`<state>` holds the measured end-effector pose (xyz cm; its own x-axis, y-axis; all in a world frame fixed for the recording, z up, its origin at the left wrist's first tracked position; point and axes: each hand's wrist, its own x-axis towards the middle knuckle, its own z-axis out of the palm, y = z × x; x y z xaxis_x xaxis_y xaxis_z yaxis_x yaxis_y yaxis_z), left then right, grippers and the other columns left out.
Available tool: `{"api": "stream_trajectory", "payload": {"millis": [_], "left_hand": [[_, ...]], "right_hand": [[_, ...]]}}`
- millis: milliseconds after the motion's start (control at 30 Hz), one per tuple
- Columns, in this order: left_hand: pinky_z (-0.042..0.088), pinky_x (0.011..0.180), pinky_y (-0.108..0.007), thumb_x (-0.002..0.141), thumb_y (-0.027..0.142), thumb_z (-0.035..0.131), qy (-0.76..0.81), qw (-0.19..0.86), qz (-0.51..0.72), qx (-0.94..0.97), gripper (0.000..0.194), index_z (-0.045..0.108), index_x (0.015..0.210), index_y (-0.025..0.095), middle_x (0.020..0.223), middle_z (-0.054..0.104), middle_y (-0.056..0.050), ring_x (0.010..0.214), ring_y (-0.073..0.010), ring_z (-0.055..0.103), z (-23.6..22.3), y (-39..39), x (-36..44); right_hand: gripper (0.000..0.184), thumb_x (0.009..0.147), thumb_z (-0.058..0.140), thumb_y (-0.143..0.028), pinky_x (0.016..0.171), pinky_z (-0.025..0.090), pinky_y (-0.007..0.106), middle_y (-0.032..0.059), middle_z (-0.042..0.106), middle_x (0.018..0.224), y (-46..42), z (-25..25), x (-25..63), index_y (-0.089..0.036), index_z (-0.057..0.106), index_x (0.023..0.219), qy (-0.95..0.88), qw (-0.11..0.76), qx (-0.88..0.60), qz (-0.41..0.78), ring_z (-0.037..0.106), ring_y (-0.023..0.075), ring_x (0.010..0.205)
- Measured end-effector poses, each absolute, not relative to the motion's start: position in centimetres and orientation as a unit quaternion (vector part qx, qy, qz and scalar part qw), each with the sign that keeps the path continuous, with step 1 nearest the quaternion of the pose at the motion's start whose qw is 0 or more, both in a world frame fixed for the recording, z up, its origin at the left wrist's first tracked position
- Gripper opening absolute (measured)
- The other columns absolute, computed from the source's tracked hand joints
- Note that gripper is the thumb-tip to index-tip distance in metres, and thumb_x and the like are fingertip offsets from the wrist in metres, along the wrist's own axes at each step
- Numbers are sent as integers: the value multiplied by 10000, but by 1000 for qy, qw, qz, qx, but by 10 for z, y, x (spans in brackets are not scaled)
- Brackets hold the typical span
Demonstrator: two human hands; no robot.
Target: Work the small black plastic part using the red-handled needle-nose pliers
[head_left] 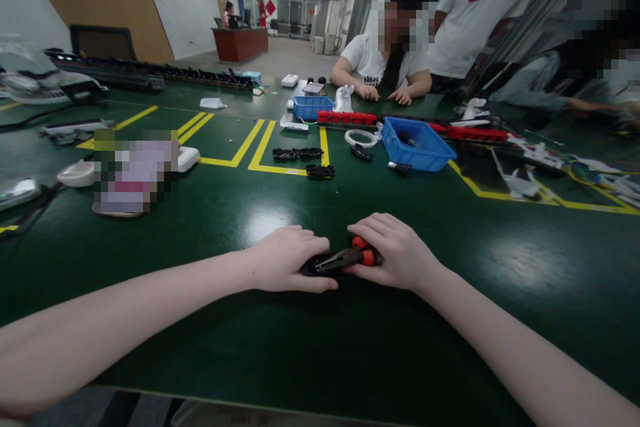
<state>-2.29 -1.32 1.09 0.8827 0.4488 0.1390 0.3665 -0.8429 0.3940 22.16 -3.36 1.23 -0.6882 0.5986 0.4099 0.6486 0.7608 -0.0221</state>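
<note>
My right hand (pixel 397 250) is closed around a pair of needle-nose pliers (pixel 345 257) with red-and-black handles, the jaws pointing left. A small black part (pixel 314 265) sits under the plier tips, and my left hand (pixel 295 259) grips it between thumb and fingers. The jaws lie over this black part; I cannot tell whether they pinch it. Much of the part is hidden by my fingers and the pliers. Both hands are low over the green table (pixel 240 340), near its front edge.
Black parts (pixel 297 154) lie inside yellow tape lines ahead. Beyond are blue bins (pixel 417 147), a white tape roll (pixel 361 139) and a red strip (pixel 347 118). A phone (pixel 135 177) stands at the left. Across the table a person (pixel 390 47) sits with hands on the tabletop.
</note>
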Motion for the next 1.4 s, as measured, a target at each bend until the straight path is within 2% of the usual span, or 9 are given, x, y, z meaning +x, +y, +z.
{"api": "stream_trajectory", "payload": {"millis": [133,300,467,567,667,833,1167,1400], "left_hand": [[332,612,-273,903,557,519,210,180,111,955,387,509,810,181,704,539,12,633,-154,507,12,-13,-23],[338,613,-272,909,574,500,203,174,110,957,407,509,806,180,699,533,8,627,-153,499,12,-13,-23],[339,610,-269,910,590,489,202,176,114,957,422,509,806,182,697,528,6,622,-153,494,11,-13,-24],[339,614,-273,909,589,491,198,173,115,958,421,507,802,182,698,527,5,628,-156,498,11,-13,-24],[338,615,-278,903,586,505,201,165,111,959,419,502,793,182,698,528,4,635,-160,503,12,-13,-24],[339,612,-275,902,585,509,201,168,113,958,418,501,790,182,694,526,7,628,-156,501,11,-13,-24],[358,618,-283,895,593,512,192,148,111,964,420,508,804,183,714,548,-3,656,-166,535,11,-13,-23],[369,618,-282,899,591,508,191,149,110,964,417,515,821,181,721,556,-5,654,-164,537,12,-13,-23]], "right_hand": [[491,897,432,-625,691,423,362,91,633,800,-31,14,222,-163,596,858,-920,184,-339,-65,547,216,748],[568,959,240,-597,746,404,381,91,635,806,-29,14,224,-171,592,827,-915,180,-345,-104,549,222,773],[541,968,251,-560,908,380,437,102,658,855,-29,12,225,-171,609,852,-912,187,-340,-130,580,257,909],[530,965,259,-562,785,416,392,97,647,844,-29,11,226,-171,601,861,-913,182,-349,-108,577,233,818],[524,963,262,-562,682,406,359,98,633,839,-30,11,225,-168,594,868,-913,182,-354,-90,551,216,752],[511,964,271,-548,671,410,358,113,629,900,-31,11,225,-161,596,883,-910,199,-355,-82,537,210,747],[476,969,290,-513,697,410,363,103,636,869,-33,10,222,-164,602,886,-911,206,-346,-88,537,232,842],[423,973,305,-466,672,390,352,89,619,827,-34,10,220,-174,587,852,-915,199,-343,-73,513,212,778]]}}
